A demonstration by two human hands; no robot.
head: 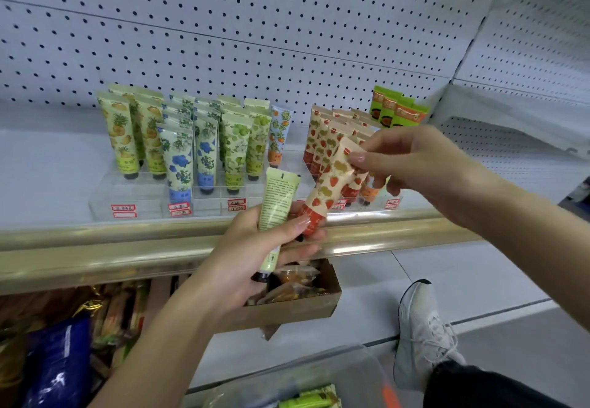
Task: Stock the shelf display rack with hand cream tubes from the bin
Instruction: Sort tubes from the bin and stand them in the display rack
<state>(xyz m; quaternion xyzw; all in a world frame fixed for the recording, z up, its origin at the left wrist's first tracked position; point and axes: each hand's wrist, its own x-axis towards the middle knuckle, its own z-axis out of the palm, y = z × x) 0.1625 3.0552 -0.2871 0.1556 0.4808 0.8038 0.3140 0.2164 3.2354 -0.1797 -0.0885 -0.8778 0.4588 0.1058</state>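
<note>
My left hand point(255, 257) grips a pale green tube point(277, 209) with its back label facing me, and its fingers also hold the red cap end of a strawberry-print tube point(329, 187). My right hand point(412, 158) pinches the flat top end of that strawberry tube. Both hands hover in front of the clear display rack point(127, 196) on the shelf. In the rack stand rows of pineapple tubes point(123, 139), blue-flower tubes point(178, 158), green-fruit tubes point(236, 149), one orange-fruit tube point(279, 134) and strawberry tubes point(319, 139). The clear bin point(319, 385) lies at the bottom with green tubes inside.
Green boxed items point(397, 110) stand at the back right of the shelf. A gold shelf rail point(95, 248) runs across. Below it are a cardboard box point(297, 305) of snacks and blue packets point(60, 359). My white shoe point(421, 327) rests on the floor at the right.
</note>
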